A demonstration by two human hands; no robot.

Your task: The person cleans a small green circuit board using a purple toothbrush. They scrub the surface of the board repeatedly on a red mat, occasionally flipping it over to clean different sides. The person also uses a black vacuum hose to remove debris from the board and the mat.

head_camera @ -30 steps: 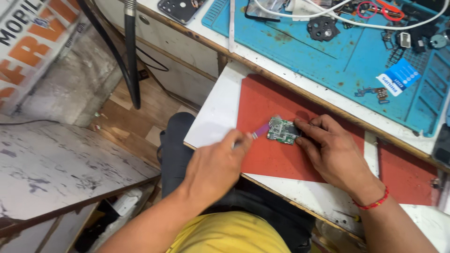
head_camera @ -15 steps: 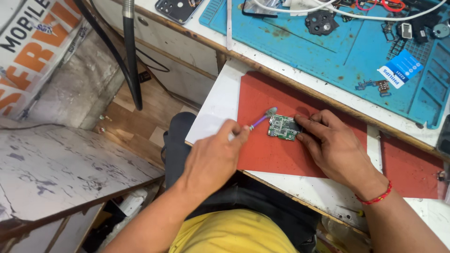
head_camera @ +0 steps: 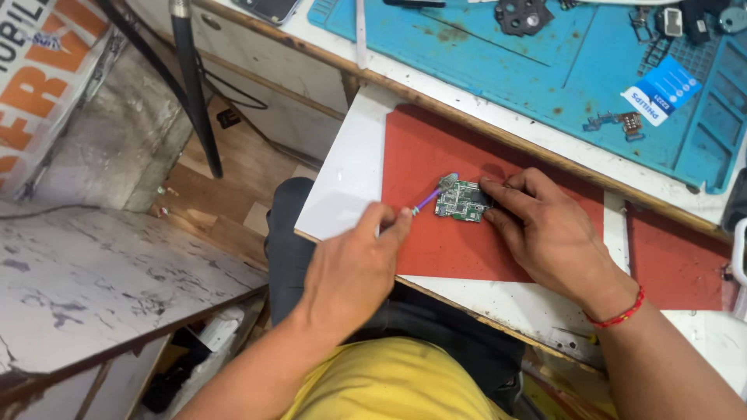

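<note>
A small green circuit board [head_camera: 461, 201] lies on a red mat [head_camera: 436, 249] on a white pull-out shelf [head_camera: 346, 183]. My right hand [head_camera: 545, 229] presses its fingertips on the board's right edge, holding it flat; a red thread band is on that wrist. My left hand [head_camera: 354, 268] grips a small purple-handled brush [head_camera: 429, 198], whose bristle tip rests on the board's upper left corner.
A blue work mat [head_camera: 545, 70] with small parts, a blue card [head_camera: 661, 92] and metal bits covers the bench behind. A black pole [head_camera: 194, 85] stands at the left over a wooden floor. A worn white tabletop [head_camera: 101, 288] lies lower left.
The brush tip has shifted slightly along the board's left side, from its edge to its upper corner. My right hand stays on the board. The view has drifted a little.
</note>
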